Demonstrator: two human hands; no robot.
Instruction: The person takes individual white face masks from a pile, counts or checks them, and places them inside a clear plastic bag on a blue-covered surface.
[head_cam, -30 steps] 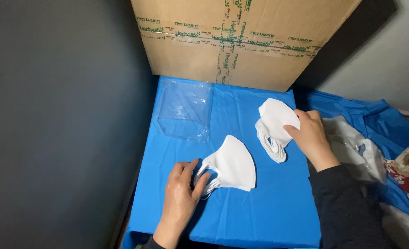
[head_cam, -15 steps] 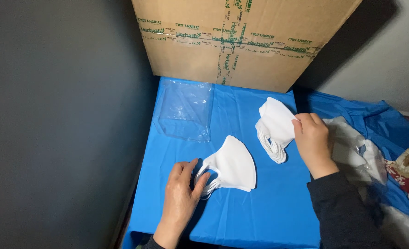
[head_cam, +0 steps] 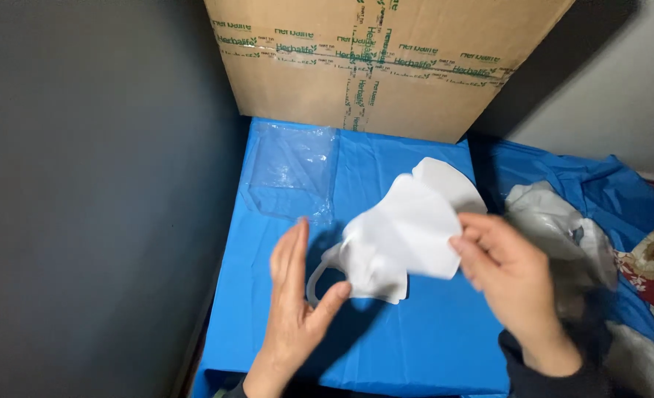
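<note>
Both hands up over blue plastic sheet [head_cam: 430, 354], mid-handling of white folded face masks.
Right hand [head_cam: 515, 276]: fingers pinched on edge of the white mask [head_cam: 415, 236], lifted clear of the sheet, motion-blurred.
Left hand [head_cam: 297, 295]: palm turned inward and open, thumb touching lower mask edge near ear loop [head_cam: 318, 271]; supporting, not clamped.
Second white mask [head_cam: 452, 180] just behind the held one; lying flat or also lifted, cannot tell.
Clear plastic bag [head_cam: 291, 177] flat on the sheet, far-left, looks empty, apart from hands.
Crumpled plastic wrap [head_cam: 559, 225] at right, beside right hand.
Cardboard box [head_cam: 386, 66] upright at the back.
Progress, judged: early to middle. Masks out and in hand, nothing visibly inside the bag yet.
</note>
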